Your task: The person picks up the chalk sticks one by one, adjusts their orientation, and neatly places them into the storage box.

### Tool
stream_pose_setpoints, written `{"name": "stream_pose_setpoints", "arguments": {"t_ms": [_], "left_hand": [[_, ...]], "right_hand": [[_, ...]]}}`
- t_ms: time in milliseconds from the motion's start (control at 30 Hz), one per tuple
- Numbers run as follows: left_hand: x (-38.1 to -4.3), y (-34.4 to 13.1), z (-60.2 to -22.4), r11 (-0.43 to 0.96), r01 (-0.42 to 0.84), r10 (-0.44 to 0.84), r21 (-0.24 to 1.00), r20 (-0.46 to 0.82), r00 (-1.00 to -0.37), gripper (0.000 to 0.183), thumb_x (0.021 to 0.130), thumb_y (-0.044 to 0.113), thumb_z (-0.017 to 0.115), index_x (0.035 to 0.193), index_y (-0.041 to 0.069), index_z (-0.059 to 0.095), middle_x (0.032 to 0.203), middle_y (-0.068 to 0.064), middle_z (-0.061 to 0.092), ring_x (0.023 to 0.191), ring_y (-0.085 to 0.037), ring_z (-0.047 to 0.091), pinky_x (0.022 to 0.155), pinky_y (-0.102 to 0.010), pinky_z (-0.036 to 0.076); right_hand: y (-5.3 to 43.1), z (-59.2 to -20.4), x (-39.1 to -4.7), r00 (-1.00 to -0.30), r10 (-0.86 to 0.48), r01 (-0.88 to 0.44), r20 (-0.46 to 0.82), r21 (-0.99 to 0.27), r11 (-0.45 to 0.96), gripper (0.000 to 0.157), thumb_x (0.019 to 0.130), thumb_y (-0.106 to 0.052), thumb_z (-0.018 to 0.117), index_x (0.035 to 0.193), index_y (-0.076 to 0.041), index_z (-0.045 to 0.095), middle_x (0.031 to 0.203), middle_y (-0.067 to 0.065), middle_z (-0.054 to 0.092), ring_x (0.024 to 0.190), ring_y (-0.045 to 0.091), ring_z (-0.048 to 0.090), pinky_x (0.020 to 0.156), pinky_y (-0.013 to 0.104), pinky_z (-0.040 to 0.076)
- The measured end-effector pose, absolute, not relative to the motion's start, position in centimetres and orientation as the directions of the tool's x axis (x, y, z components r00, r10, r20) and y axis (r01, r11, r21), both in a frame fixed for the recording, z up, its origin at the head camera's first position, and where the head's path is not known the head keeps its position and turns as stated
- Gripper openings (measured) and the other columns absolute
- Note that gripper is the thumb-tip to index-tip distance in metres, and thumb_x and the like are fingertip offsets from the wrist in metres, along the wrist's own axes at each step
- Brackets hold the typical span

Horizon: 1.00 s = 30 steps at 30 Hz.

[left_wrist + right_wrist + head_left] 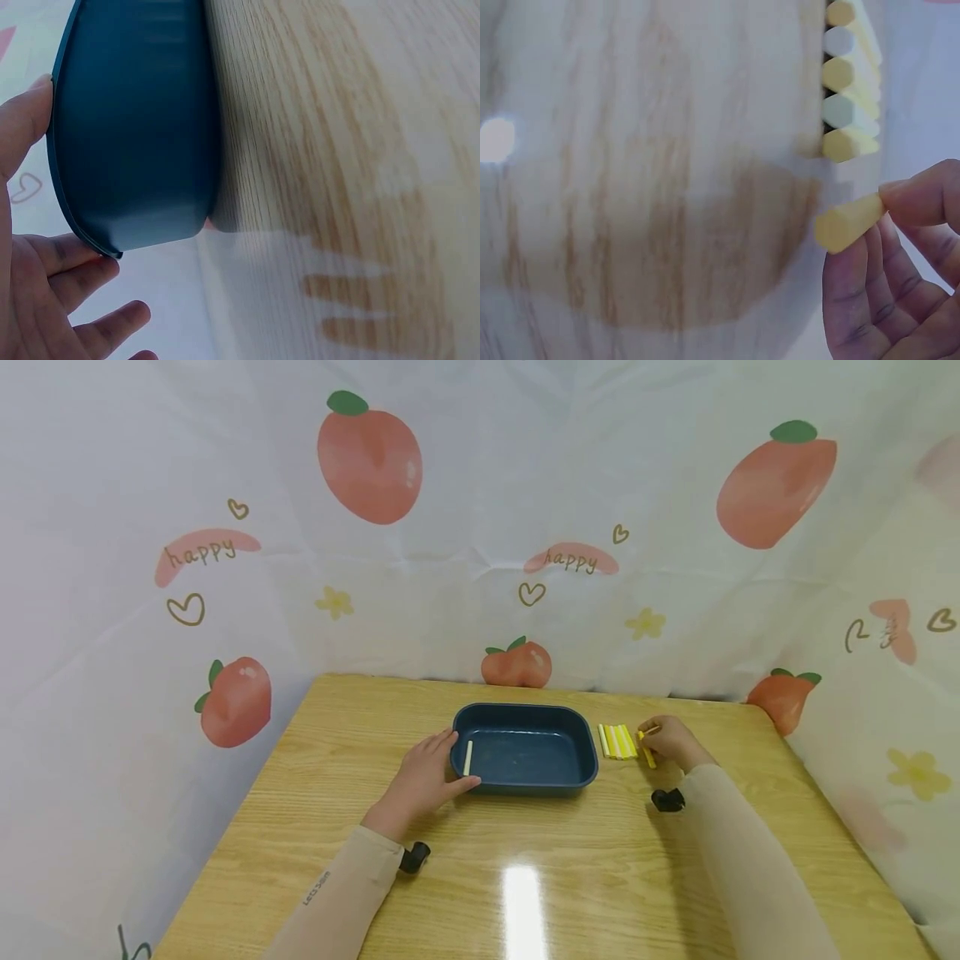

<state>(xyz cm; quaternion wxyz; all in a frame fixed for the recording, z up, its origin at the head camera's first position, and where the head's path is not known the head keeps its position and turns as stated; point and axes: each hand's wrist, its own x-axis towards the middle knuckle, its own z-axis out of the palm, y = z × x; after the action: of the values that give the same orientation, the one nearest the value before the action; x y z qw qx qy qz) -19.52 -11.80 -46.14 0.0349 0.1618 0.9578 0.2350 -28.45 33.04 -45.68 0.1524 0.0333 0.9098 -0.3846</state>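
A dark blue rectangular tub stands on the table with one white chalk stick lying inside at its left end. My left hand rests on the tub's left front corner, its fingers spread and its thumb along the front rim. In the left wrist view the thumb touches the rim. To the right of the tub, my right hand pinches a yellow chalk stick between thumb and fingers. Just left of that hand lies a row of yellow and white chalk sticks, side by side, with six-sided ends.
The wooden table reaches back to a white cloth printed with peaches, which also hangs at both sides. A black wrist mount shows at the left cuff and another black mount at the right.
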Motion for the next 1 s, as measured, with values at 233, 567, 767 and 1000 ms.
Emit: {"name": "stream_pose_setpoints", "arguments": {"t_ms": [233,567,767,1000], "left_hand": [[-19.5,-11.8,-45.9,0.839,0.293,0.330,0.458,0.000,-0.944,0.094,0.091,0.062,0.062,0.158,0.005,0.029,0.163,-0.012,0.026,0.149,-0.034,0.025,0.121,-0.052,0.019],[-19.7,-11.9,-46.0,0.844,0.300,0.333,0.444,0.004,-0.943,0.094,0.091,0.063,0.062,0.158,0.006,0.029,0.164,-0.012,0.026,0.149,-0.033,0.024,0.121,-0.052,0.020],[-19.9,-11.9,-46.5,0.837,0.298,0.326,0.459,0.019,-0.945,0.094,0.090,0.064,0.063,0.158,0.007,0.030,0.163,-0.011,0.027,0.149,-0.034,0.026,0.120,-0.054,0.021],[-19.9,-11.9,-47.0,0.833,0.301,0.322,0.465,0.035,-0.946,0.094,0.090,0.064,0.063,0.157,0.007,0.031,0.163,-0.011,0.027,0.148,-0.034,0.026,0.119,-0.055,0.021]], "right_hand": [[32.7,-44.6,-27.6,-0.960,-0.083,0.157,-0.266,-0.764,0.625,0.046,0.099,-0.005,0.050,0.140,0.015,0.042,0.134,0.039,0.045,0.104,0.036,0.061,0.083,0.044,0.058],[32.3,-42.3,-27.0,-0.960,-0.091,0.187,-0.263,-0.852,0.490,0.050,0.103,-0.008,0.048,0.146,0.011,0.034,0.132,0.028,0.046,0.095,0.020,0.057,0.083,0.032,0.057],[31.8,-41.2,-26.7,-0.968,-0.078,0.182,-0.239,-0.878,0.442,0.047,0.104,-0.011,0.050,0.145,0.009,0.036,0.125,0.020,0.049,0.093,0.016,0.058,0.082,0.030,0.057],[30.8,-39.8,-26.1,-0.972,-0.078,0.176,-0.224,-0.903,0.393,0.053,0.106,-0.017,0.050,0.150,0.007,0.033,0.134,0.022,0.044,0.097,0.016,0.056,0.084,0.028,0.056]]}}
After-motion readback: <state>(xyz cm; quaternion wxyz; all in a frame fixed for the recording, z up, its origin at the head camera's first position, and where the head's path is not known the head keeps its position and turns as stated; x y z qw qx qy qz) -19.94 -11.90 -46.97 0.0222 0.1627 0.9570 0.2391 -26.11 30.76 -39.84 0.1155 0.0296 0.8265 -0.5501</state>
